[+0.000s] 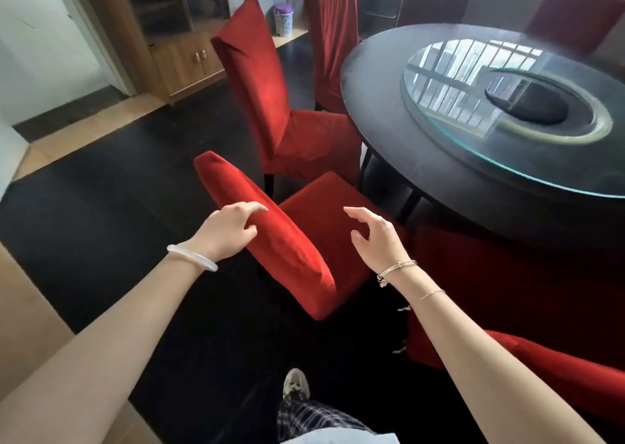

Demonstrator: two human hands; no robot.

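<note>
A chair in a red velvet cover stands in front of me, its backrest (270, 237) running diagonally and its seat (324, 203) turned toward the round table. My left hand (225, 232), with a white bangle at the wrist, touches the top edge of the backrest with loosely curved fingers. My right hand (375, 237), with thin bracelets at the wrist, hovers above the seat just right of the backrest. Its fingers are spread and hold nothing.
A dark round table (422, 159) with a glass turntable (473, 81) fills the right. More red chairs stand around it: one just behind (270, 105), another further back (333, 30), one at lower right (541, 369). A wooden cabinet (182, 57) stands at the back left. My shoe (296, 384) is on the dark floor.
</note>
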